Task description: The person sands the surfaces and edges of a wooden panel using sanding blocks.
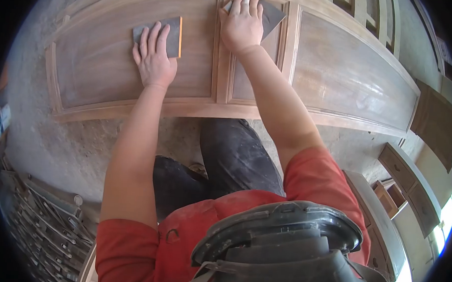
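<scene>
My left hand lies over a dark grey sanding sponge with an orange edge, fingers spread across its face. The sponge rests against the left panel of a wooden panelled door-like piece. Higher up and to the right, my right hand holds a dark grey sanding sheet or pad, turned at an angle, by the narrow middle panel. Its thickness and the fingertips at the frame's top are hard to make out.
Slatted wooden frames stand at the upper right. Drawer units are on the right. Many thin dark pieces are stacked at the lower left. A dusty black mask covers the lower middle of the view.
</scene>
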A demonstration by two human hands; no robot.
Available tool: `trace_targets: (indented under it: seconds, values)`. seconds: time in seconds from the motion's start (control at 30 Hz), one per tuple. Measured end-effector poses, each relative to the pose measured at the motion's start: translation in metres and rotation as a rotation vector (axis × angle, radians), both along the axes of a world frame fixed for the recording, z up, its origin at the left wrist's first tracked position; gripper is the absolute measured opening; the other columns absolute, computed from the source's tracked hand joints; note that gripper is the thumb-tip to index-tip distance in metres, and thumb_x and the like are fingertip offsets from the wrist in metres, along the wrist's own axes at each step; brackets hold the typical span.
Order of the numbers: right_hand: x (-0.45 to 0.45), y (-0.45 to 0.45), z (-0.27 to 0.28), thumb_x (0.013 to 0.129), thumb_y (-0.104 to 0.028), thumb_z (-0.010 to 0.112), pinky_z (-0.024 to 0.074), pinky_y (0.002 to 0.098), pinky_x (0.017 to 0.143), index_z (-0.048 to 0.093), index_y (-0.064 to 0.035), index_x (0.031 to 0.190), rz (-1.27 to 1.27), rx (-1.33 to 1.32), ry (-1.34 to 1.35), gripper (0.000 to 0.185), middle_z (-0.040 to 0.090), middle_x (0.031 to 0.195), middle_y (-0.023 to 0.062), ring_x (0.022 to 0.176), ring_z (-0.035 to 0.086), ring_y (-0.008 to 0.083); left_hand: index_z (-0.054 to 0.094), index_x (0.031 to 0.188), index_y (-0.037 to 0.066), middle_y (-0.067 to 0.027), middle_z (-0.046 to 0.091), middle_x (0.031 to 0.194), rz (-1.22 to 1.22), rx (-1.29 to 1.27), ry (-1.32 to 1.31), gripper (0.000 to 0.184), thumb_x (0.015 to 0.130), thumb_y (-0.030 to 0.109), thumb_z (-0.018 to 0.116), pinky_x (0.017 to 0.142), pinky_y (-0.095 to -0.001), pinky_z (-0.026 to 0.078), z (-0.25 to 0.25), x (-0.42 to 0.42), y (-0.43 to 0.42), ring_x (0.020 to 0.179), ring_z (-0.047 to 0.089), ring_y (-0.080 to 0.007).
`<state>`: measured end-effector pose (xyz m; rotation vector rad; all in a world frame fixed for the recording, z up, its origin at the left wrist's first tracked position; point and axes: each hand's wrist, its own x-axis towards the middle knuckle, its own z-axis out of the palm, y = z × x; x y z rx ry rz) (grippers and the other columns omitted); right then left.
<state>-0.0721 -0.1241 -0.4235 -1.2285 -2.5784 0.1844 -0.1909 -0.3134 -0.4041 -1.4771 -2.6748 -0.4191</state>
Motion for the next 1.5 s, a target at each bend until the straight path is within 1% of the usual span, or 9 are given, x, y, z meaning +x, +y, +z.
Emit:
trace_targets:
  seconds: [0.13, 0.27, 0.57, 0.67, 0.87, 1.0, 1.27, 1.4, 1.5]
  values:
    - [0.080, 0.060, 0.033, 0.096, -0.036, 0.046, 0.0240, 0.0554, 0.112, 0.045, -0.0046, 0.140, 0.464, 0.049, -0.179, 0.054, 0.044, 0.149, 0.0126, 0.141, 0.035, 0.0287, 0.043, 0.141, 0.020, -0.0003, 0.041, 0.150, -0.002, -0.015, -0.005, 0.066, 0.078, 0.007, 0.060, 0.113, -0.0489, 0.019, 0.001, -0.002, -0.001, 0.141, 0.032, -0.0267]
    - [0.068, 0.045, 0.028, 0.096, -0.034, 0.046, 0.0207, 0.0563, 0.113, 0.045, -0.0061, 0.142, 0.088, 0.120, -0.294, 0.054, 0.043, 0.150, 0.0140, 0.142, 0.034, 0.0323, 0.044, 0.140, 0.017, -0.0029, 0.040, 0.150, 0.001, -0.015, -0.041, 0.065, 0.078, 0.006, 0.059, 0.113, -0.0519, 0.018, 0.005, -0.002, 0.004, 0.141, 0.031, -0.0297]
    - [0.094, 0.089, 0.036, 0.092, -0.045, 0.053, 0.0238, 0.0541, 0.113, 0.046, -0.0020, 0.140, 0.436, 0.041, -0.249, 0.065, 0.044, 0.146, 0.0205, 0.140, 0.036, 0.0341, 0.044, 0.140, 0.016, -0.0035, 0.039, 0.151, 0.006, -0.077, -0.053, 0.066, 0.077, 0.007, 0.062, 0.112, -0.0538, 0.018, 0.006, -0.002, 0.003, 0.142, 0.030, -0.0298]
    - [0.070, 0.085, 0.025, 0.091, -0.037, 0.051, 0.0252, 0.0528, 0.112, 0.047, -0.0005, 0.139, -0.151, 0.042, -0.064, 0.060, 0.046, 0.144, 0.0222, 0.139, 0.037, 0.0358, 0.045, 0.139, 0.018, -0.0022, 0.039, 0.151, -0.004, -0.070, -0.037, 0.066, 0.076, 0.010, 0.062, 0.112, -0.0546, 0.019, 0.004, -0.003, 0.002, 0.142, 0.029, -0.0301]
    - [0.003, 0.066, 0.020, 0.098, -0.029, 0.039, 0.0275, 0.0473, 0.115, 0.033, 0.0011, 0.147, 0.598, 0.118, -0.116, 0.057, 0.038, 0.151, 0.0188, 0.140, 0.037, 0.0287, 0.044, 0.140, 0.016, -0.0033, 0.040, 0.150, 0.004, -0.093, -0.020, 0.067, 0.076, 0.007, 0.063, 0.112, -0.0535, 0.019, 0.005, -0.001, 0.004, 0.141, 0.031, -0.0293]
    - [0.066, 0.104, 0.044, 0.093, -0.029, 0.053, 0.0297, 0.0482, 0.112, 0.046, 0.0010, 0.137, 0.155, 0.084, -0.081, 0.054, 0.047, 0.143, 0.0188, 0.136, 0.041, 0.0300, 0.044, 0.140, 0.017, -0.0026, 0.039, 0.151, 0.050, -0.116, -0.053, 0.067, 0.076, 0.006, 0.063, 0.112, -0.0523, 0.019, 0.005, 0.000, 0.003, 0.142, 0.030, -0.0285]
    - [0.137, -0.130, 0.063, 0.086, -0.038, 0.058, 0.0276, 0.0621, 0.109, 0.044, 0.0023, 0.141, 0.451, -0.411, -0.360, 0.069, 0.034, 0.154, 0.0175, 0.146, 0.027, 0.0321, 0.044, 0.139, 0.019, -0.0010, 0.039, 0.150, 0.032, -0.074, -0.064, 0.064, 0.078, 0.007, 0.061, 0.114, -0.0493, 0.017, 0.004, -0.003, 0.002, 0.142, 0.029, -0.0269]
    - [0.097, -0.070, 0.047, 0.088, -0.034, 0.058, 0.0300, 0.0589, 0.108, 0.046, 0.0013, 0.138, 0.454, -0.153, -0.087, 0.063, 0.046, 0.146, 0.0192, 0.138, 0.041, 0.0312, 0.049, 0.136, 0.019, -0.0012, 0.043, 0.147, 0.018, 0.001, -0.078, 0.061, 0.078, 0.008, 0.062, 0.113, -0.0533, 0.017, 0.002, -0.001, 0.001, 0.139, 0.033, -0.0269]
    - [0.048, -0.010, 0.043, 0.088, -0.035, 0.059, 0.0291, 0.0589, 0.106, 0.043, 0.0011, 0.141, 0.428, -0.291, -0.404, 0.066, 0.047, 0.144, 0.0204, 0.134, 0.044, 0.0321, 0.051, 0.134, 0.010, -0.0103, 0.045, 0.145, -0.016, 0.012, 0.033, 0.057, 0.078, 0.006, 0.059, 0.113, -0.0506, 0.022, 0.013, 0.001, 0.005, 0.138, 0.035, -0.0337]
